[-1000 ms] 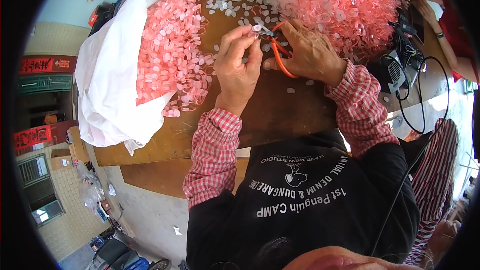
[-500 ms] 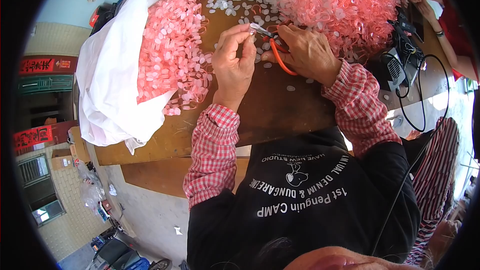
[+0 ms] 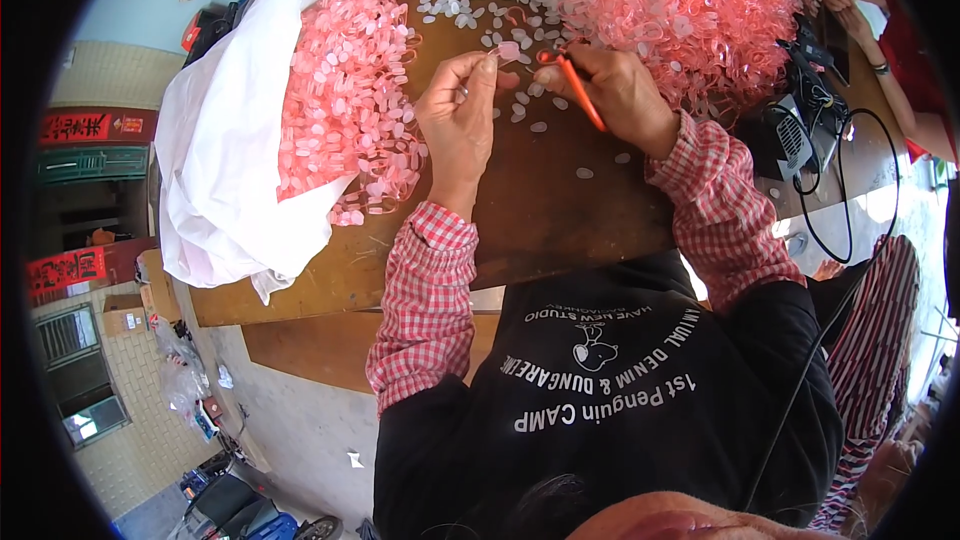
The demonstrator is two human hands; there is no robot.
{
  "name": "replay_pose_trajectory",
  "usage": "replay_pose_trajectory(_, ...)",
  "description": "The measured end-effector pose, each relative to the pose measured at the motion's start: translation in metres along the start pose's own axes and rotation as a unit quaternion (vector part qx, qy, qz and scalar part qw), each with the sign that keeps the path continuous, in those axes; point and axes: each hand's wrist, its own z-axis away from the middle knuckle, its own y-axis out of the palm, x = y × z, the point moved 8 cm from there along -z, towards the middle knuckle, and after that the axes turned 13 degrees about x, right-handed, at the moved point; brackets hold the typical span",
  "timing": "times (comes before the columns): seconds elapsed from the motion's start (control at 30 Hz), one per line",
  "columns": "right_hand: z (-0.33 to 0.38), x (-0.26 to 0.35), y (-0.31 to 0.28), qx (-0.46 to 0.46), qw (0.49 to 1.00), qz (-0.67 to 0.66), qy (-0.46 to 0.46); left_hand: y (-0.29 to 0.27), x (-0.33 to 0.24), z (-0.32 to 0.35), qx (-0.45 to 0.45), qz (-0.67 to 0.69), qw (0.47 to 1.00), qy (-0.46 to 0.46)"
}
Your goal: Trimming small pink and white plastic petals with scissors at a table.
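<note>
My left hand [image 3: 458, 120] pinches a small pink plastic piece with a pale oval tab [image 3: 508, 51] between thumb and fingertips, over the brown table. Just to its right, my right hand [image 3: 622, 98] is closed round a pair of scissors with orange handles [image 3: 582, 90]; the blades are hardly visible from here. Small whitish oval pieces [image 3: 539, 127] lie scattered on the tabletop below and between the hands. Beyond them rises a large heap of pink looped plastic pieces [image 3: 680, 10], with whitish ovals along its left edge.
At the left, a white sack [image 3: 220, 160] lies open with many pink pieces [image 3: 345, 100] spilling from it. A black device [image 3: 785, 140] with cables stands at the right table edge. Beyond it another person's hands [image 3: 845, 0] work at the far right. The wooden table [image 3: 590, 210] ends before my torso.
The scissors have drawn back to the right from the left hand's fingertips, and their handles have turned. A pink piece now shows above the left fingertips.
</note>
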Motion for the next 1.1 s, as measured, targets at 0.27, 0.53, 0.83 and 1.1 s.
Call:
replay_pose_trajectory(0.27,-0.004,-0.007,0.01,0.046,0.959,-0.279,0.017,0.026,0.01,0.01,0.06,0.075,0.994,-0.053)
replay_pose_trajectory(0.53,-0.011,-0.009,0.002,-0.013,0.995,-0.091,-0.048,0.026,-0.014,0.0,0.07,-0.158,0.984,0.04)
replay_pose_trajectory(0.83,0.013,-0.04,-0.045,-0.141,0.984,-0.091,0.064,0.021,-0.004,-0.06,0.07,-0.134,0.988,0.001)
replay_pose_trajectory(1.1,0.01,-0.01,-0.034,-0.079,0.995,-0.056,0.001,0.085,-0.025,-0.16,0.142,-0.197,0.969,0.036)
